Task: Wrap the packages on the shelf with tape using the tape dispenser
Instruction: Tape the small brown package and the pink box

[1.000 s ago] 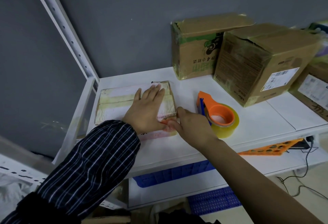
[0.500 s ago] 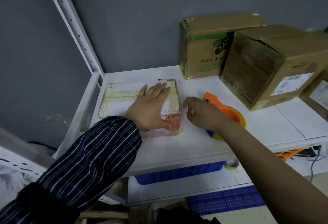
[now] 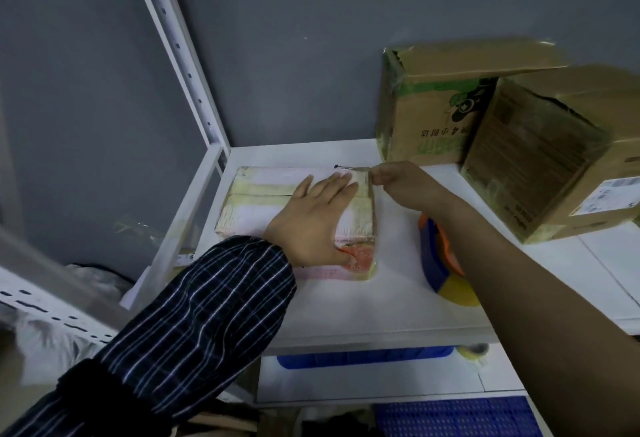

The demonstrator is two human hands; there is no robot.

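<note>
Reaching across from the near right corner of the flat, pale, tape-banded padded package (image 3: 263, 208), the right hand (image 3: 398, 184) is now working at its far right corner, while the left hand (image 3: 311, 222) is staying where it was.

The white metal shelf (image 3: 398, 305) is carrying everything at a comfortable working height. Against the grey wall, a tall green-printed cardboard box (image 3: 426, 125) and a plain brown labelled carton (image 3: 533, 166) are standing close together, well back from the working area. I judge they are waiting their turn.

The package is lying flat at the left end of the shelf. The left hand is pressing down on it with straight, spread fingers, gripping nothing, probably to keep the package from sliding while tape is being smoothed. The orange-and-blue tape dispenser (image 3: 438, 263) with its yellow roll is resting on the shelf just right of the package, partly hidden under the right forearm. It is set aside but within easy reach for the next pass.

Along the package's right edge a yellowish tape strip (image 3: 365, 208) is running front to back. The right hand's curled thumb and forefinger are pinching its far end, seemingly folding it down over the corner so that it sticks.
</note>
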